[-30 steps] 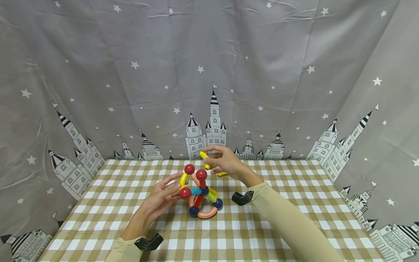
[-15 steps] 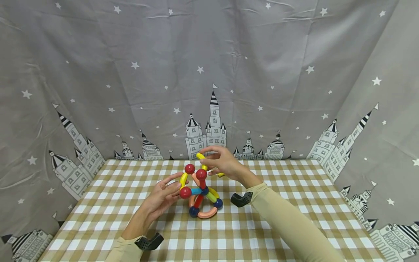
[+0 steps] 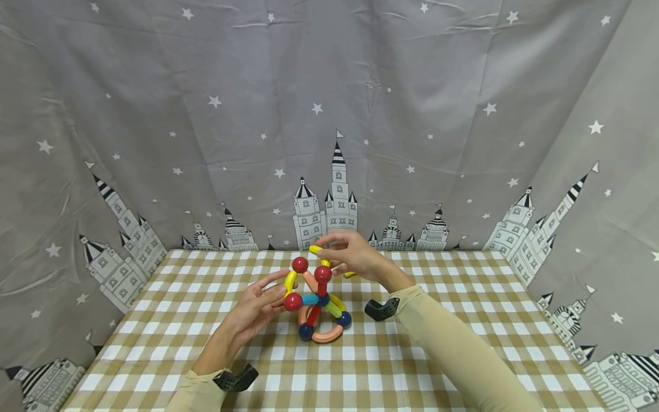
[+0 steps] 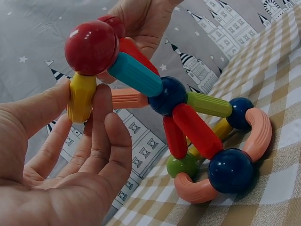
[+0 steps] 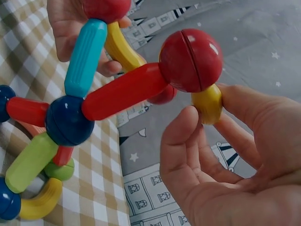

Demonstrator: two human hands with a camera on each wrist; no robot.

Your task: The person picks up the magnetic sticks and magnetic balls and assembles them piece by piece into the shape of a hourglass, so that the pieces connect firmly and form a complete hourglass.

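A structure of magnetic rods and balls stands on the table, its navy hub ball (image 4: 167, 95) joining red, teal, green and peach rods. My left hand (image 3: 262, 306) pinches a curved yellow rod (image 4: 82, 98) between thumb and fingers, just below a red ball (image 4: 91, 48). At the far side, my right hand (image 3: 355, 256) pinches another curved yellow rod (image 5: 207, 104). One end of that rod meets the right-hand red ball (image 5: 190, 60), which tops a red rod (image 5: 127, 92). A third red ball (image 3: 300, 264) sits at the back of the upper part.
A loose yellow rod (image 3: 349, 274) lies on the checked tablecloth (image 3: 437, 320), partly behind my right hand. The base is a ring of curved rods with navy balls (image 3: 306, 332) and a green ball (image 4: 182, 165). A grey curtain (image 3: 329, 68) hangs behind the table.
My right hand has brought its yellow rod slightly down and left, onto the right-hand red ball, which has shifted a little to the right. My left hand keeps its hold, almost still.
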